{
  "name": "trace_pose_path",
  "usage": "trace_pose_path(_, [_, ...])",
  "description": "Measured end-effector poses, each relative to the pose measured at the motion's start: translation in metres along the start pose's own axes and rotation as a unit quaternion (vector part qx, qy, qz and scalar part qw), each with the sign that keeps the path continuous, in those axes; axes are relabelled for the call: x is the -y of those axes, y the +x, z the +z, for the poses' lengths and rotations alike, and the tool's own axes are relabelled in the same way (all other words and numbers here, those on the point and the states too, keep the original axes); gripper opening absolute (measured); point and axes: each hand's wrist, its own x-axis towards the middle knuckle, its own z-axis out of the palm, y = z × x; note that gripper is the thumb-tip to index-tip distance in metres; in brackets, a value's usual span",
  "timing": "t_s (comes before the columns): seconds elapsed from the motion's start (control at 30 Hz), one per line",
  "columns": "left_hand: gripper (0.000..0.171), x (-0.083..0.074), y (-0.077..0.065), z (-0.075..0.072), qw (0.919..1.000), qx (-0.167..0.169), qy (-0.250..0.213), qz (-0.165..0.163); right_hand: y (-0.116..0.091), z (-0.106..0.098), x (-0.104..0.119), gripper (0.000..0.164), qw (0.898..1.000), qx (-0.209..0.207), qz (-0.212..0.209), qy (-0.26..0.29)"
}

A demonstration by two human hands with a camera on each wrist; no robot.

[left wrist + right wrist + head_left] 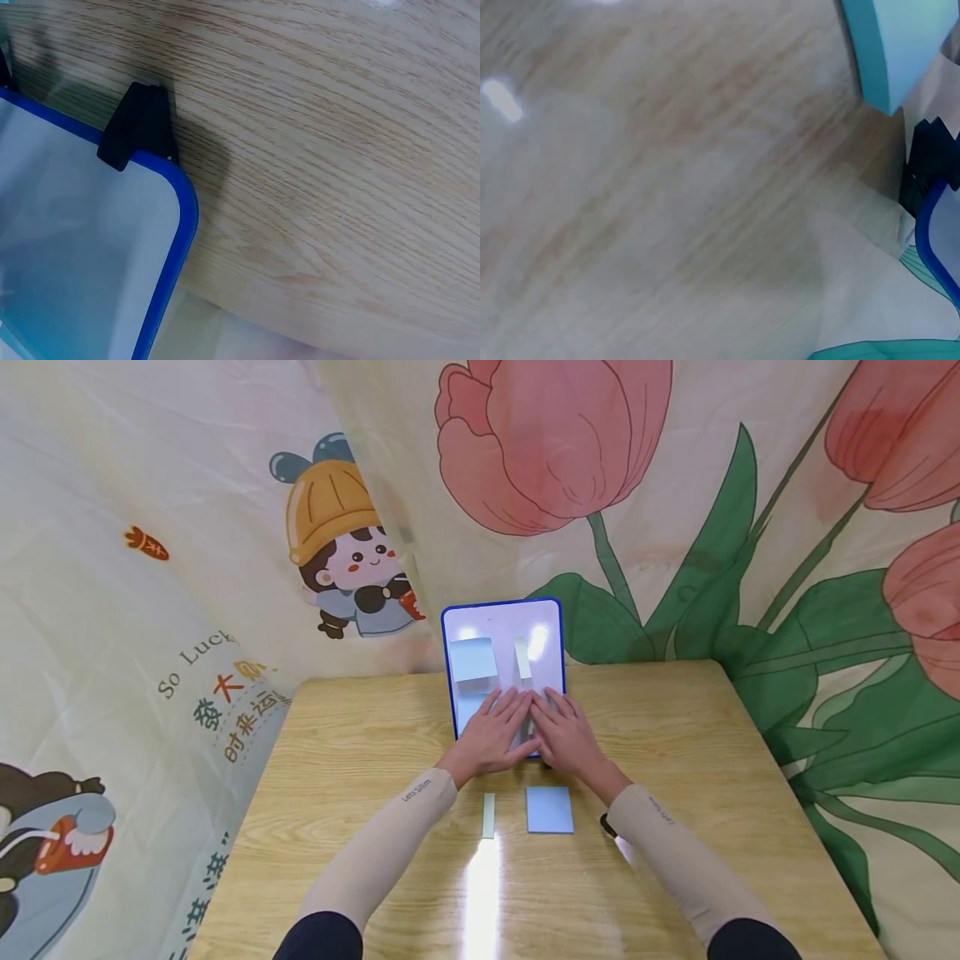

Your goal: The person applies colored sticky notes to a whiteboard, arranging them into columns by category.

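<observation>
A small whiteboard with a blue frame stands upright at the back of the table. On its left half sits a light blue sticky note, with a second blue note below, partly covered by fingers. Right of centre is a narrow pale green strip. My left hand and right hand lie side by side over the board's lower part, fingers straight and fingertips nearly meeting. Whatever lies under the fingers is hidden. Neither hand shows in the wrist views.
Before the board, a pale green strip pad and a blue sticky note pad lie on the wooden table. A black clip-like foot holds the board's lower edge. Behind hangs a printed cloth.
</observation>
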Motion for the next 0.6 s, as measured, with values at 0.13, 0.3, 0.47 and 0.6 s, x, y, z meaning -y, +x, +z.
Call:
trace_pose_path(0.13, [0.084,-0.001,0.000,-0.001,1.0000,0.006,-0.001,-0.002,-0.006,0.002,0.002,0.062,0.999,0.034,0.011,-0.001])
trace_pose_path(0.3, [0.084,0.000,0.000,-0.002,1.0000,0.001,-0.005,-0.001,-0.017,0.009,0.004,0.059,1.000,0.016,-0.001,0.015])
trace_pose_path(0.47, [0.084,-0.001,-0.001,0.000,1.0000,-0.007,-0.005,0.000,-0.029,0.019,0.004,0.055,1.000,-0.014,-0.022,0.012])
trace_pose_path(0.6, [0.084,-0.001,-0.002,0.001,1.0000,-0.006,-0.008,-0.002,-0.036,0.022,0.005,0.054,1.000,-0.002,-0.022,0.014])
